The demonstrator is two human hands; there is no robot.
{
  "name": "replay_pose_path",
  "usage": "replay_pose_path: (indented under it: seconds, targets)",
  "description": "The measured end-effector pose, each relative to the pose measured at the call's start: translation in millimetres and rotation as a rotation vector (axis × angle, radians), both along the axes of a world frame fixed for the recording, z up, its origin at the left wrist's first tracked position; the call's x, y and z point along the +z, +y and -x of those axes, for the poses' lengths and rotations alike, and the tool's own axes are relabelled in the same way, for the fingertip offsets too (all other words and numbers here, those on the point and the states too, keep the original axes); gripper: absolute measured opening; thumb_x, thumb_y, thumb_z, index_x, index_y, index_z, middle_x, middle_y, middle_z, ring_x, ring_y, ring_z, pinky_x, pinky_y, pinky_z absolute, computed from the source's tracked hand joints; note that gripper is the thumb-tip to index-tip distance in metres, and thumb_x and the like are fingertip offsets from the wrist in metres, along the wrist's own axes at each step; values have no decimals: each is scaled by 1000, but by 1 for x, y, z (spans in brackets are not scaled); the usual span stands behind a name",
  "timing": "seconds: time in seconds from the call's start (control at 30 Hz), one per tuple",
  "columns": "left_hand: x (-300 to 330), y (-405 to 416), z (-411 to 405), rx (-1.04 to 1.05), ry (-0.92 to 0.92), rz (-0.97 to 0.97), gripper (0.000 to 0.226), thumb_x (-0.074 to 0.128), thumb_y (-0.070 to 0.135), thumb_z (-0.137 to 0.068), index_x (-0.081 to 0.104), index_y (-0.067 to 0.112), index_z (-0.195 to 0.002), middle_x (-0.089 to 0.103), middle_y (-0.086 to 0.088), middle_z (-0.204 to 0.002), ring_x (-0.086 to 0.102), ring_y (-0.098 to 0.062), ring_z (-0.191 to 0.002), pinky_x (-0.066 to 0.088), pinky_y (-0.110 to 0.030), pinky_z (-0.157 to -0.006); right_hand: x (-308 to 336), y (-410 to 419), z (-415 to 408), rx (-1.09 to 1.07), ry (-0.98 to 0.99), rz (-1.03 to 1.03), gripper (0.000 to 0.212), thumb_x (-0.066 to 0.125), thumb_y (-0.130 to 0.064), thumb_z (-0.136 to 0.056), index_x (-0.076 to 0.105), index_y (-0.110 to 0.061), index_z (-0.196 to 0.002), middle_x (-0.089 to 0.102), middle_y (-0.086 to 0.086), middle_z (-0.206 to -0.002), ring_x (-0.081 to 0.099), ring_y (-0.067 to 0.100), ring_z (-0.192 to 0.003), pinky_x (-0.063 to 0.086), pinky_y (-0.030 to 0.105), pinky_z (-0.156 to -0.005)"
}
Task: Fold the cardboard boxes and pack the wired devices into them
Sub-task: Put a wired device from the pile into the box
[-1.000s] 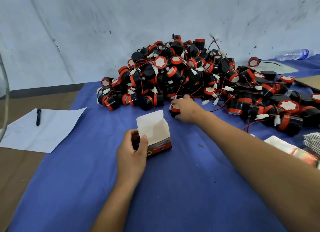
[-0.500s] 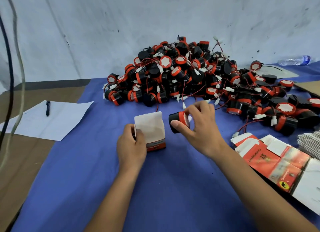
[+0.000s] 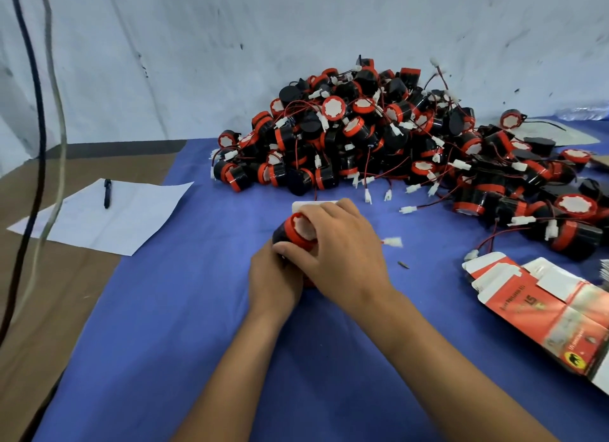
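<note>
Step in hand: by my reading, loading one wired device (image 3: 294, 231) into a folded cardboard box (image 3: 313, 205).
Right hand (image 3: 342, 253): curled over the device, thumb at its near side and fingers over the red-rimmed top, pinching it.
Left hand (image 3: 275, 278): at 7 o'clock from the device, tucked under the right hand; it seems to hold the box, but the box is almost wholly covered, so I cannot tell its grip for certain.
Device: black body, red collar, pale face tilted up toward 12 o'clock, sitting at the mouth of the box.
Box: only a strip of white flap shows, at 12 o'clock from the right hand's knuckles.
Lead: a white connector (image 3: 392, 242) on a red wire lies on the blue cloth (image 3: 164, 309) at 3 o'clock from the hands, still outside the box.
Supply: a large heap of devices (image 3: 379, 138) at 1 o'clock; flat unfolded cartons (image 3: 534, 306) at 4 o'clock.
Elsewhere: a sheet of paper (image 3: 131, 217) with a pen (image 3: 107, 192) at 10 o'clock.
Risk, wire: the trailing lead could get caught under the flap when it closes, leaving the lid bulged or the wire pinched.
Risk, box: pressing the device in crooked may buckle the thin card wall.
Risk, snag: if the lead is tangled with loose wires near the heap, it could drag neighbours along.
</note>
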State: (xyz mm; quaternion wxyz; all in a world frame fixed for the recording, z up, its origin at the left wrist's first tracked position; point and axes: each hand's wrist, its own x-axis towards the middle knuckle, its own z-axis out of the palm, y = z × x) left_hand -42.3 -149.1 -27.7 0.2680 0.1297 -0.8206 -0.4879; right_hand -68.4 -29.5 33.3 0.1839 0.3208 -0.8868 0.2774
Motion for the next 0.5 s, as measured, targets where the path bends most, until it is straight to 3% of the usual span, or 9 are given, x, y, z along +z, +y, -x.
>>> replay_pose_path:
  seconds: [0.07, 0.2, 0.27, 0.33, 0.4, 0.5]
  targets:
    - [1, 1, -1, 3, -12, -26, 15, 55, 19, -93, 66, 25, -86, 72, 3, -83, 68, -25, -82, 58, -41, -75, -4, 3, 0, -44, -4, 29, 55, 69, -62, -84, 57, -26, -124, 67, -9, -115, 53, 20, -111, 44, 36, -89]
    - [12, 1, -2, 0, -66, -229, 37, 48, 43, -89, 61, 9, -80, 71, -13, -81, 62, -32, -75, 55, -62, -76, -5, 11, 0, -142, -39, 1, 51, 71, -64, -78, 47, -25, -98, 62, -7, -89, 52, 23, -90, 43, 40, -82]
    - [12, 1, -2, -7, -93, -284, 43, 48, 47, -95, 65, 9, -87, 73, -13, -88, 68, -39, -88, 55, -63, -83, -3, 12, -3, -178, -3, -64, 50, 68, -67, -80, 42, -26, -94, 60, -9, -87, 48, 22, -90, 41, 39, -82]
    - [14, 1, -3, -15, -108, -302, 38, 48, 42, -103, 70, 14, -91, 75, -6, -90, 70, -31, -93, 55, -60, -89, 1, 12, -5, -177, 9, -113, 50, 68, -66, -81, 39, -27, -91, 61, -8, -87, 45, 21, -89, 39, 38, -79]
    - [17, 0, -4, -29, -98, -343, 42, 47, 42, -102, 69, 7, -94, 73, -12, -90, 67, -23, -86, 54, -59, -90, 7, 13, -6, -153, -22, -144, 50, 72, -62, -80, 37, -27, -91, 61, -7, -89, 44, 21, -91, 38, 36, -73]
    - [19, 0, -5, -44, -88, -387, 51, 42, 46, -94, 58, -3, -88, 63, -24, -85, 54, -36, -77, 53, -55, -83, 14, 12, -7, -133, -50, -199, 52, 74, -57, -80, 33, -27, -90, 56, -7, -87, 41, 20, -94, 34, 33, -66]
